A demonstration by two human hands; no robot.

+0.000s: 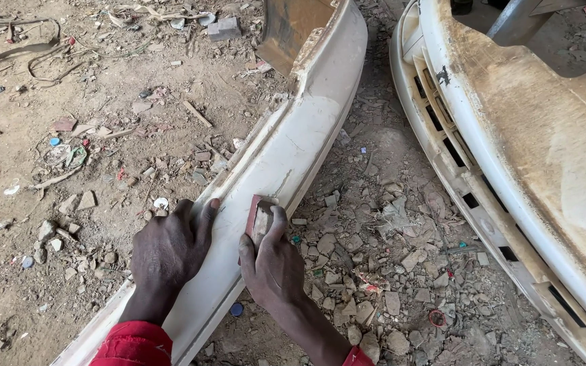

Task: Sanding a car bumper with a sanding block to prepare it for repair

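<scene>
Right hand [272,261] fingers grip a sanding block [261,218] on the white bumper [293,146]; left hand [167,251] lies flat, rubble [374,251] alongside.

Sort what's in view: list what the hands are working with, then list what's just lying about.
In hand:
- white bumper, braced by the left hand
- sanding block, pressed to it by the right hand

Lying about:
- second bumper
- stone rubble
- blue bottle cap
- grey brick

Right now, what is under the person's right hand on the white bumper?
Under the right hand sits a small reddish sanding block, pressed against the white bumper. The block's top end shows; the palm covers its lower part and the bumper surface beneath. The left hand rests flat alongside.
</scene>
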